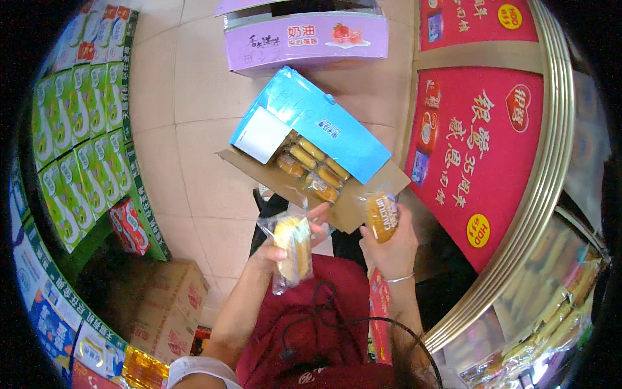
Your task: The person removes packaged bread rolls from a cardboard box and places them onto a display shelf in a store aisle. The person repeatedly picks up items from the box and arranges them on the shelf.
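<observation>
My left hand (272, 253) holds a pale yellow cake in clear plastic wrap (294, 250) in front of the dark red apron (316, 311). To the right, my right hand (391, 243) grips a browned, wrapped bread or cake (381, 217) with printing on its film. Just beyond both hands, a blue cardboard box (325, 121) lies tilted with its brown flaps (354, 214) spread. Several wrapped cakes (321, 187) show inside it. The box's deeper interior is hidden.
A purple carton (306, 43) stands beyond the blue box on the tiled floor (209, 102). Green drink cartons (80, 107) are stacked at left above brown cardboard boxes (167, 306). Along the right runs a red-panelled display stand (478, 160) with a metal-edged rim and bagged goods (549, 330).
</observation>
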`<state>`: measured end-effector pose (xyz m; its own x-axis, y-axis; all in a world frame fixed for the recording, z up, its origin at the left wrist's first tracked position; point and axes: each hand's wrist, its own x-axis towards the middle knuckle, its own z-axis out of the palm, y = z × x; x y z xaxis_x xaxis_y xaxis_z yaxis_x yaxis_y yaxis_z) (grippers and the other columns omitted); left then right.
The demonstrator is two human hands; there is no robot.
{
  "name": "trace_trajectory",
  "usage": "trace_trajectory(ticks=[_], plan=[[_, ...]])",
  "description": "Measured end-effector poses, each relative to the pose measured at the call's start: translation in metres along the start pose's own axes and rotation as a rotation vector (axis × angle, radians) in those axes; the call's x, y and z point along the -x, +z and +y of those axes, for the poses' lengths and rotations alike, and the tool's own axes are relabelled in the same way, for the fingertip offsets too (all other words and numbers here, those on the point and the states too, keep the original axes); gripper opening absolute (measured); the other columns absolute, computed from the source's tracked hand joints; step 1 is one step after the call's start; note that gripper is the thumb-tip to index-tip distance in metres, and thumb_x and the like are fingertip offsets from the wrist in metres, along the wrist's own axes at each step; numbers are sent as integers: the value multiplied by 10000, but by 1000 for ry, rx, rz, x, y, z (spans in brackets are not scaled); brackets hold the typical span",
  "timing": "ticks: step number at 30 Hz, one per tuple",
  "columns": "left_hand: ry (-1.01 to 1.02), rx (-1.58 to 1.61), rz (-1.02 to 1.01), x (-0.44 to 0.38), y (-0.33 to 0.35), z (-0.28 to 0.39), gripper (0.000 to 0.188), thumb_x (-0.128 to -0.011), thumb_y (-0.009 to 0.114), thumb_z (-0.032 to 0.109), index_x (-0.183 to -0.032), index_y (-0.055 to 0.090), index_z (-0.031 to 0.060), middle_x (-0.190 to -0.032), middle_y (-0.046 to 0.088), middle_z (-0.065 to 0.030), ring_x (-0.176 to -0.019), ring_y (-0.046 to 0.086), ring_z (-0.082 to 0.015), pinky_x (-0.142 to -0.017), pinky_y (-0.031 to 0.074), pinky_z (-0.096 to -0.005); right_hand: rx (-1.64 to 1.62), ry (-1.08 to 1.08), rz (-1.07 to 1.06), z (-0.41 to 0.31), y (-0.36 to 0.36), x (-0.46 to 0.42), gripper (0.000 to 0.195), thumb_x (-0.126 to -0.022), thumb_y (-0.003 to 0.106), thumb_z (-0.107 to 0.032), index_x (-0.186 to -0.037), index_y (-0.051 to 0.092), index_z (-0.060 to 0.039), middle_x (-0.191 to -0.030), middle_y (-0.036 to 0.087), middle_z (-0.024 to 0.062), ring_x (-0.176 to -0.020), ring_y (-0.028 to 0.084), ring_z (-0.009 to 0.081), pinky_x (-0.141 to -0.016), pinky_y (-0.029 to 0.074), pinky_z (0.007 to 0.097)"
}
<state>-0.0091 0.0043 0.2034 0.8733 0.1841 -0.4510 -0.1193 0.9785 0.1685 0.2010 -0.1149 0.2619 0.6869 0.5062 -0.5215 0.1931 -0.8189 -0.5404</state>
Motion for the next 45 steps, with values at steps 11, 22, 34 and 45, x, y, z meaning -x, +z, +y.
trace_trajectory(ticks=[11,22,34,45], plan=[[191,234,-30,57,-32,37,737,-630,799,512,-1209,595,102,-1455,285,-292,-1351,315,-467,-1081,324,-600,-709,105,-647,43,129,-73,326,-999,483,-234,-1241,553,-26,-1119,635,40,-1031,578,134,-952,449,318],[82,386,112,64,-83,-35,884,-572,795,632,-1247,580,102,-1474,282,-279,-1362,294,-485,-1118,254,-606,440,-321,-400,137,318,-210,1026,-711,795,-327,-1506,190,-94,-1388,405,318,-1273,416,462,-1093,332,467],[215,422,267,65,-93,-51,857,-537,788,707,-1136,655,108,-1486,295,-242,-1369,293,-466,-1123,243,-611,667,11,-530,89,357,-223,900,-634,830,-380,-1378,399,-112,-1382,367,317,-1276,373,501,-1014,375,586],[253,421,208,68,-106,-86,925,-566,772,635,-1241,554,41,-1467,302,-271,-1369,290,-472,-1100,277,-613,559,-122,-491,100,337,-203,876,-539,875,-406,-1268,488,-111,-1365,317,322,-1264,358,496,-1008,382,544]])
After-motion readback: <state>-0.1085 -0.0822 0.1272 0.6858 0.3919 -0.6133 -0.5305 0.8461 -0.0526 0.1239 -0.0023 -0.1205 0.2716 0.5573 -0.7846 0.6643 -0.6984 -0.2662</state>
